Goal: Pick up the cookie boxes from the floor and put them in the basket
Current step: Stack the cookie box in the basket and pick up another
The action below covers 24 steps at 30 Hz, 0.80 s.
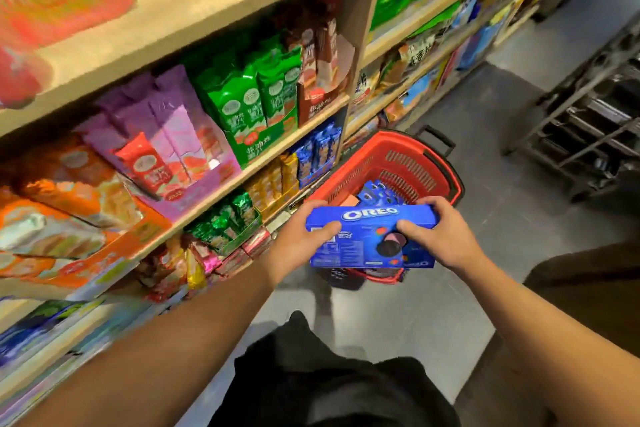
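Observation:
I hold a blue Oreo cookie box [367,236] in both hands above the near end of the red basket [415,152]. My left hand [304,236] grips the box's left end, thumb on its front face. My right hand [440,232] grips its right end, fingers over the top edge. The box's long top edge with the logo faces up. Inside the basket lies another blue Oreo package [377,192] beside something red. The basket stands on the grey floor, its near rim hidden behind the held box.
Wooden shelves [207,21] packed with snack bags and boxes run along the left, close to the basket. A black metal cart [588,121] stands at the right. A black handle [438,139] rises behind the basket. Grey floor [502,218] lies between basket and cart.

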{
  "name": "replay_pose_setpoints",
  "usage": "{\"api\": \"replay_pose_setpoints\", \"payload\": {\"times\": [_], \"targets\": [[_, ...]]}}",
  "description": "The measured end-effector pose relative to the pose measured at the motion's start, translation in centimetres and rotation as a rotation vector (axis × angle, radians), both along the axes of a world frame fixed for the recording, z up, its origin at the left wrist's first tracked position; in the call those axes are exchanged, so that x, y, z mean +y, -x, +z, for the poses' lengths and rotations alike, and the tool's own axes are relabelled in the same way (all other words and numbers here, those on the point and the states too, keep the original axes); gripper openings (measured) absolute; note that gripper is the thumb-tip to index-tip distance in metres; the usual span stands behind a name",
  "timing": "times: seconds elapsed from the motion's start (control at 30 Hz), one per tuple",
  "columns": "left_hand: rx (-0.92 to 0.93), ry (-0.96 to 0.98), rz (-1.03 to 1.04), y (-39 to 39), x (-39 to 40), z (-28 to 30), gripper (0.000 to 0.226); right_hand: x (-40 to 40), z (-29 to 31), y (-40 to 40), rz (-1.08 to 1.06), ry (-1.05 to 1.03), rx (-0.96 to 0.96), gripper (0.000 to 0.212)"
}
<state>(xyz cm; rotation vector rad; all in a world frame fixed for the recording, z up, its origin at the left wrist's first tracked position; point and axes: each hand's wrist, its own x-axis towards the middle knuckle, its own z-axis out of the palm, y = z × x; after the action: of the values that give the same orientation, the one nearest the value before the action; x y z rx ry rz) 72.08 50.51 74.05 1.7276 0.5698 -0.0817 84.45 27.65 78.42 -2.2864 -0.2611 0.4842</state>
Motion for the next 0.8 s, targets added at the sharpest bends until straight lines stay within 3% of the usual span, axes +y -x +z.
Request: {"api": "replay_pose_setpoints", "payload": {"times": [0.2, 0.3, 0.6, 0.8], "targets": [[0.028, -0.067, 0.045, -5.9, 1.2, -2.0, 0.050, 1.5, -2.8, -8.2, 0.076, -0.009, 0.057, 0.053], [0.037, -0.052, 0.136, -8.1, 0.5, -3.2, 0.043, 1.9, -5.1, -11.9, 0.138, -0.046, 0.115, 0.054], [0.153, -0.138, 0.501, -15.7, -6.6, -5.8, 0.056, 1.6, -11.5, -25.4, 0.500, -0.147, 0.201, 0.060], [0.220, -0.134, 0.652, -20.0, -9.4, -10.2, 0.048, 3.3, -17.1, -32.6, 0.751, -0.043, 0.202, 0.062]]}}
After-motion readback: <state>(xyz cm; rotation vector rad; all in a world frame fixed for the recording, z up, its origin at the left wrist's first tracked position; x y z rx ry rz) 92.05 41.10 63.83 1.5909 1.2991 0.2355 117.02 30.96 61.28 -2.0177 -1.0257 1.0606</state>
